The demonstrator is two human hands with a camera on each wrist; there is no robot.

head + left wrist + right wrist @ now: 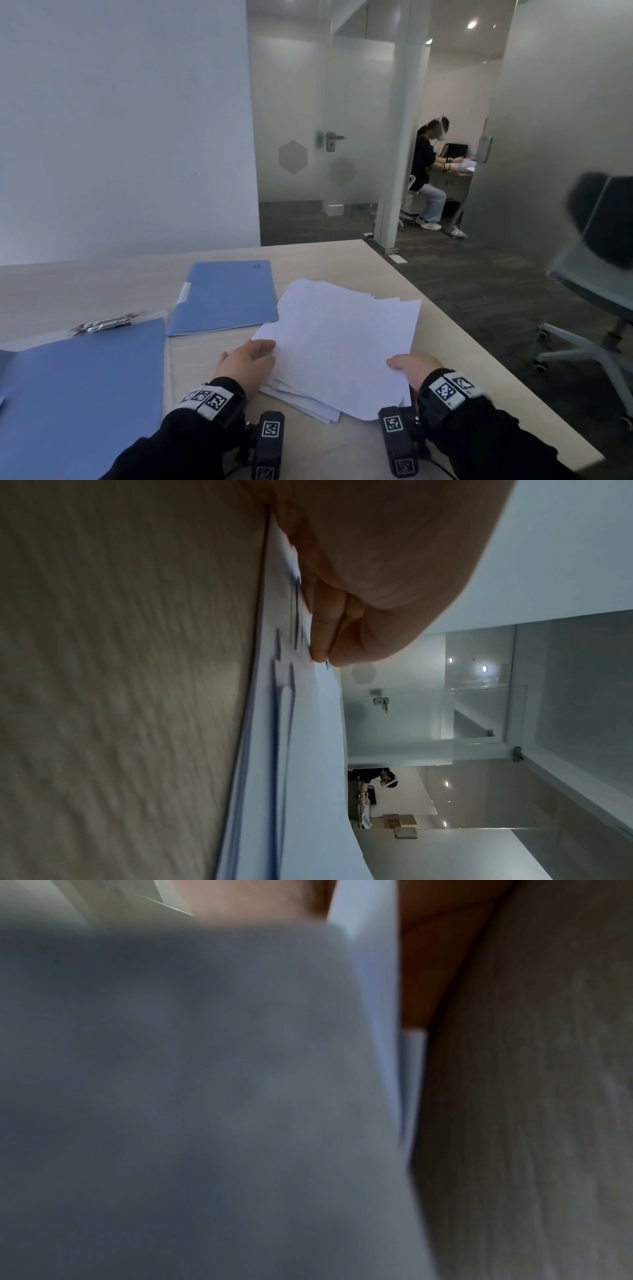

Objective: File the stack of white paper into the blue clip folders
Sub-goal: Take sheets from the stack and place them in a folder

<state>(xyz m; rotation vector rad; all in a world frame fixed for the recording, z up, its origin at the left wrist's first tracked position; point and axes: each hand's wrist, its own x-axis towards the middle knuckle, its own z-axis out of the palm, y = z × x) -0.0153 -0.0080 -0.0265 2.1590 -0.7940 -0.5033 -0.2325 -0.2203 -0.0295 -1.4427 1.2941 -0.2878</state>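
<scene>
My left hand [248, 363] and right hand [414, 371] each pinched the white paper [342, 339]. An open blue folder [82, 387] lay left; a closed folder [226, 298] lay farther off.

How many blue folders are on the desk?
2. One open folder lies at the near left, its metal clip at its far edge. One closed folder lies farther back, left of the paper stack. None other shows.

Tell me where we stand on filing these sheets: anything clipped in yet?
Done: one blue folder lies open at the left, its metal clip bare, no sheets under it. In hand: the left hand and right hand both grip the near edge of the loose white paper stack, which is fanned out unevenly. Left: squaring, clipping, and the closed blue folder behind.
</scene>
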